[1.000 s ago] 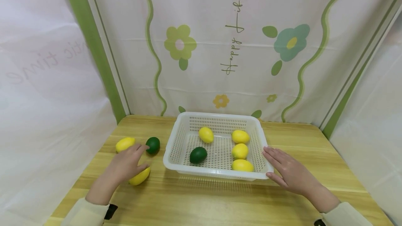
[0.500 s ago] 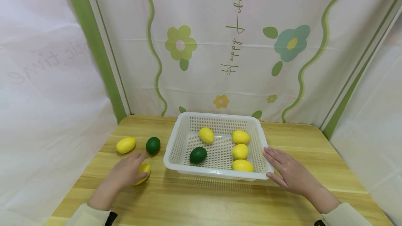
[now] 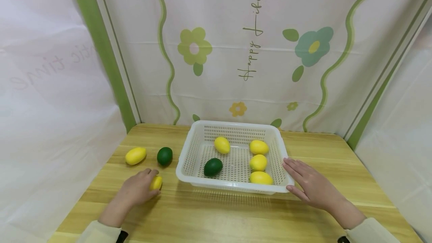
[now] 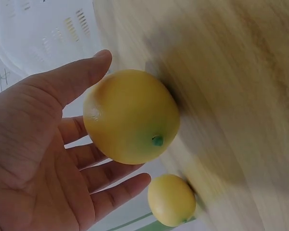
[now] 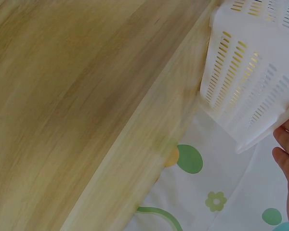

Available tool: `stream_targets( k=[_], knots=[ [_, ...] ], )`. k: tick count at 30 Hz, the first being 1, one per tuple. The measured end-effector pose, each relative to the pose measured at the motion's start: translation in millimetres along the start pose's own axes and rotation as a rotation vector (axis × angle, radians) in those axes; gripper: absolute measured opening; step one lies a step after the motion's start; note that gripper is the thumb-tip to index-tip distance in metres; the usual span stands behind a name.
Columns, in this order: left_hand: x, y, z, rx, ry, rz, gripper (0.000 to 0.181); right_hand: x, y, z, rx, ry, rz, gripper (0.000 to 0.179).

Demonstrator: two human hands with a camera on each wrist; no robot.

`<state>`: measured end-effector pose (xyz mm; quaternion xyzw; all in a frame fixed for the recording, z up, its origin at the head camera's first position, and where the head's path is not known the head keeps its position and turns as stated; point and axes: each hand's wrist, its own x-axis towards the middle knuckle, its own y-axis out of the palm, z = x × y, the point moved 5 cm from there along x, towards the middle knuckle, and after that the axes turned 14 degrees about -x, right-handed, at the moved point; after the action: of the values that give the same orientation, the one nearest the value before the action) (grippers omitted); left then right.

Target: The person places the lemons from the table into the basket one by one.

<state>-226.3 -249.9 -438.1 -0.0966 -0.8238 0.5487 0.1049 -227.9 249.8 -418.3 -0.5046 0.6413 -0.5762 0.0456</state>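
My left hand (image 3: 137,188) is low around a yellow lemon (image 3: 156,183) on the table, left of the basket. In the left wrist view, the thumb lies along one side of that lemon (image 4: 132,118) and the fingers curve behind the other, with its green stem tip showing. Beyond my left hand lie a second lemon (image 3: 135,156) and a dark green avocado-shaped fruit (image 3: 164,156). My right hand (image 3: 312,185) rests with straight fingers against the right rim of a white perforated basket (image 3: 216,185).
Inside the basket sit several lemons, one of them the lemon (image 3: 222,145) at its back left, and another dark green fruit (image 3: 213,167). A wooden table (image 3: 229,220) bears everything. Behind it hangs a printed curtain (image 3: 219,85).
My left hand has drawn back slightly and lowered around the near lemon, its thumb and fingers now on either side. My right hand and the basket have stayed put.
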Motion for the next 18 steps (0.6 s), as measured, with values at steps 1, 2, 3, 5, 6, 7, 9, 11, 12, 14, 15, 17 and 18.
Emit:
stream_targets(
  k=[1,2,3,5,6,7,9,11,12,14,15,17,18],
  knots=[
    [0.1,0.8,0.4,0.0,-0.001,0.0,0.06,0.0,-0.1,0.0,0.0,-0.001,-0.001,0.068],
    [0.3,1.5,0.7,0.0,0.0,0.001,0.061,0.0,-0.1,-0.1,-0.001,-0.002,-0.002,0.068],
    [0.6,2.3,1.0,0.0,0.0,0.002,0.061,0.0,-0.3,-0.1,-0.002,-0.002,-0.004,0.068],
    [0.7,3.4,1.4,-0.003,-0.004,0.001,0.062,0.0,-0.6,-0.1,-0.001,-0.004,-0.008,0.068],
    [0.8,3.9,1.6,-0.005,-0.006,0.003,0.062,0.0,-0.8,0.0,0.0,-0.004,-0.009,0.068],
    [0.8,4.4,1.7,-0.005,-0.01,0.004,0.062,0.0,-1.0,0.0,0.002,-0.004,-0.011,0.068],
    [0.9,5.3,1.7,-0.006,-0.018,0.007,0.062,-0.1,-1.2,0.1,0.002,-0.003,-0.013,0.068],
    [1.1,6.2,1.3,-0.007,-0.022,0.013,0.063,-0.2,-1.3,0.2,0.003,-0.003,-0.014,0.068],
    [1.3,6.7,1.2,-0.009,-0.025,0.015,0.063,-0.2,-1.4,0.3,0.004,-0.003,-0.014,0.068],
    [1.5,7.4,0.8,-0.014,-0.031,0.02,0.064,-0.3,-1.4,0.4,0.003,-0.003,-0.015,0.068],
    [1.9,7.8,0.6,-0.017,-0.032,0.022,0.064,-0.2,-1.4,0.4,0.003,-0.002,-0.015,0.068],
    [2.4,8.7,0.5,-0.025,-0.035,0.029,0.065,-0.1,-1.5,0.5,0.002,-0.003,-0.017,0.068],
    [2.4,8.8,0.3,-0.027,-0.039,0.03,0.064,0.0,-1.6,0.5,0.003,-0.004,-0.018,0.068]
  ],
)
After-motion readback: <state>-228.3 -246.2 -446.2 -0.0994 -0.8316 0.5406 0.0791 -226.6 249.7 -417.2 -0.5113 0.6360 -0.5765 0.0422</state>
